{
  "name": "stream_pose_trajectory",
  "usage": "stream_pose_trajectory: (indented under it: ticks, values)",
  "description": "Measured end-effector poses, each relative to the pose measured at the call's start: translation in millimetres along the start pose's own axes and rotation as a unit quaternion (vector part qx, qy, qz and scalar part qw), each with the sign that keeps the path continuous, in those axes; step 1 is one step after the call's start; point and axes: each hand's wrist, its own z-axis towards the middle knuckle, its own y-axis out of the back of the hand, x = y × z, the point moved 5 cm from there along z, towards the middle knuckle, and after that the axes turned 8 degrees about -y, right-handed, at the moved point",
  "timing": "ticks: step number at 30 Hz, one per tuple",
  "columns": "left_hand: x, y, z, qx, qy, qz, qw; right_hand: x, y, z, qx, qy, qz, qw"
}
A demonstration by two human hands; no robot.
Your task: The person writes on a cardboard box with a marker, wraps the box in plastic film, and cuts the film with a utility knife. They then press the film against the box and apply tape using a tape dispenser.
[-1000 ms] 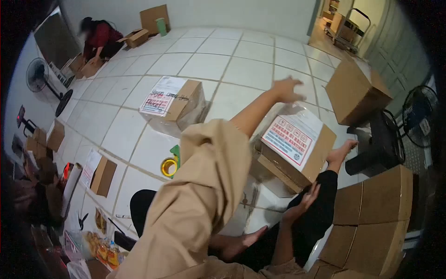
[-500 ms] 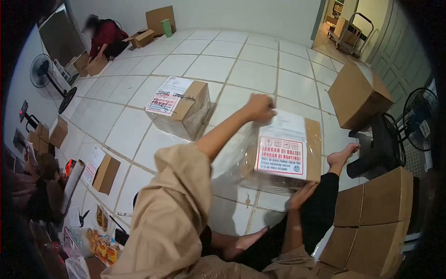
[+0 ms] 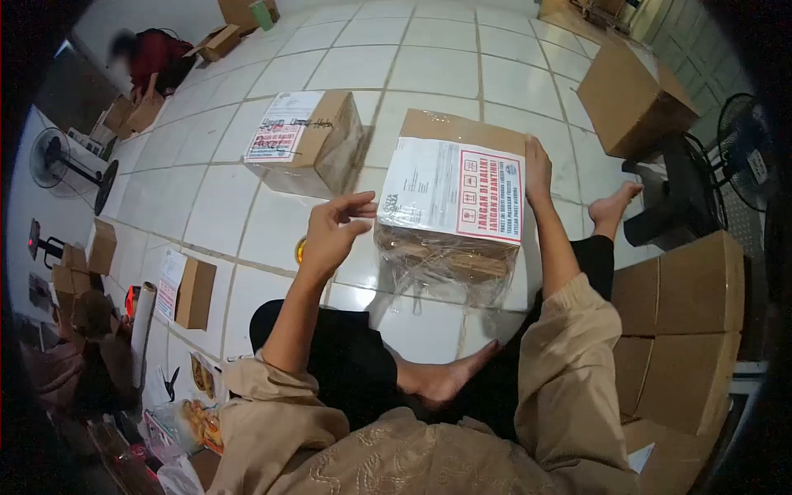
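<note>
A cardboard box (image 3: pixel 462 128) wrapped in clear plastic sits on the tiled floor in front of my legs. White paper and a red-bordered label cover much of its upper face, and loose plastic bunches along its near side. My left hand (image 3: pixel 330 235) is beside the box's left side, fingers apart, with nothing in it. My right hand (image 3: pixel 538 169) rests flat against the box's right side near the far corner. A roll of tape (image 3: pixel 301 251) lies on the floor, partly behind my left wrist. Another wrapped, labelled box (image 3: pixel 330 132) stands farther left.
Large boxes (image 3: pixel 693 289) are stacked at the right, near a black stool (image 3: pixel 672 194) and a fan (image 3: pixel 742 148). An open box (image 3: pixel 635 99) stands behind. A small labelled box (image 3: pixel 196 293) is at left. Another person (image 3: pixel 157 66) crouches at the far left.
The box has turned, so its red-bordered label now lies on the right. My left hand has come back from its far side to the left; my right hand has moved up its right side.
</note>
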Motion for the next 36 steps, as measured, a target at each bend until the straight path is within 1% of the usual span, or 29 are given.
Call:
stream_pose_trajectory:
  ticks: [1, 3, 4, 5, 6, 7, 9, 10, 12, 13, 14, 15, 16, 17, 18, 19, 22, 23, 25, 26, 27, 29, 30, 31, 32, 33, 34, 35, 36]
  values:
    - [6.9, -4.7, -8.4, 0.004, -0.002, -0.008, 1.0, 7.0, 15.4, -13.8, -0.08, 0.066, -0.044, 0.994]
    - [22.3, -13.1, -40.2, -0.044, -0.01, 0.094, 0.995, -22.1, 34.5, -63.9, -0.035, 0.068, -0.048, 0.996]
    - [46.5, -21.3, -56.2, -0.06, -0.05, 0.145, 0.986, -46.7, 41.2, -91.0, -0.02, 0.069, -0.038, 0.997]
    - [66.9, -32.1, -73.8, -0.078, -0.089, 0.197, 0.973, -50.2, 45.4, -131.6, 0.053, -0.037, 0.012, 0.998]
    - [76.7, -46.7, -91.0, -0.053, -0.025, 0.247, 0.967, -81.4, 40.9, -165.5, 0.1, -0.083, 0.086, 0.988]
    - [78.4, -61.2, -103.1, -0.055, -0.008, 0.272, 0.961, -104.6, 34.1, -199.8, 0.124, -0.06, 0.044, 0.989]
    - [62.0, -80.9, -103.9, -0.066, -0.006, 0.355, 0.932, -94.3, 21.6, -244.4, 0.184, -0.034, -0.035, 0.982]
    - [67.7, -81.1, -101.3, -0.063, -0.004, 0.357, 0.932, -89.4, 13.1, -259.9, 0.203, -0.026, -0.06, 0.977]
    - [75.1, -79.9, -95.9, -0.151, -0.161, 0.395, 0.892, -83.3, -1.3, -252.9, 0.161, -0.024, -0.052, 0.985]
    - [78.7, -79.2, -99.2, -0.15, -0.166, 0.395, 0.891, -68.7, -2.2, -250.6, 0.144, -0.023, -0.048, 0.988]
    - [88.1, -69.2, -100.6, -0.175, -0.099, 0.31, 0.929, -59.2, 5.0, -247.2, 0.124, -0.08, -0.062, 0.987]
    - [97.6, -59.2, -101.5, -0.198, -0.034, 0.221, 0.954, -55.1, 9.6, -249.9, 0.098, -0.074, -0.075, 0.99]
    - [102.2, -52.5, -104.0, -0.201, -0.042, 0.224, 0.953, -51.0, 14.4, -252.8, 0.071, -0.069, -0.087, 0.991]
    - [100.0, -46.0, -110.6, -0.22, -0.12, 0.259, 0.933, -47.2, 19.2, -255.9, 0.045, -0.065, -0.1, 0.992]
    - [88.8, -40.9, -117.6, -0.237, -0.195, 0.292, 0.906, -44.5, 25.7, -261.8, 0.043, -0.07, -0.167, 0.983]
    - [86.8, -33.3, -122.1, -0.239, -0.196, 0.293, 0.905, -42.1, 30.8, -266.8, 0.039, -0.069, -0.206, 0.975]
    - [74.9, -12.1, -139.7, -0.261, -0.098, 0.303, 0.911, -39.1, 39.1, -276.7, 0.038, -0.064, -0.274, 0.959]
    - [69.8, -10.0, -146.3, -0.259, -0.099, 0.302, 0.912, -36.8, 40.9, -278.9, 0.037, -0.061, -0.288, 0.955]
    - [75.7, -7.2, -160.3, -0.205, 0.005, 0.312, 0.928, -28.4, 43.6, -283.8, 0.039, -0.06, -0.313, 0.947]
    - [73.4, -9.6, -166.1, -0.169, -0.012, 0.354, 0.92, -24.4, 43.5, -284.7, 0.042, -0.061, -0.324, 0.943]
    - [72.2, -8.2, -170.0, -0.171, -0.015, 0.354, 0.919, -25.3, 42.4, -284.1, 0.04, -0.058, -0.324, 0.944]
    - [71.1, -10.5, -174.2, -0.142, -0.002, 0.428, 0.893, -37.1, 38.1, -282.5, 0.047, -0.049, -0.328, 0.942]
    - [60.2, -15.2, -179.9, -0.146, 0.042, 0.472, 0.869, -44.3, 38.0, -281.2, 0.042, -0.044, -0.33, 0.942]
    - [50.9, -25.5, -183.9, -0.14, -0.009, 0.462, 0.876, -69.9, 22.3, -287.1, 0.229, -0.229, -0.118, 0.939]
    - [43.4, -36.0, -189.0, -0.13, -0.057, 0.454, 0.88, -82.5, 1.1, -302.4, 0.392, -0.389, 0.11, 0.826]
    - [43.9, -56.8, -190.5, -0.066, -0.036, 0.379, 0.922, -85.5, -9.6, -303.7, 0.392, -0.391, 0.109, 0.826]
    - [48.6, -80.4, -185.8, 0.034, 0.087, 0.285, 0.954, -79.1, -26.6, -306.2, 0.395, -0.327, 0.157, 0.844]
    - [85.3, -100.5, -179.6, 0.078, 0.119, 0.175, 0.974, -83.5, -41.2, -300.9, 0.386, -0.284, 0.177, 0.86]
    - [111.1, -121.9, -169.6, 0.047, 0.213, -0.159, 0.963, -87.7, -55.4, -295.9, 0.376, -0.239, 0.198, 0.873]
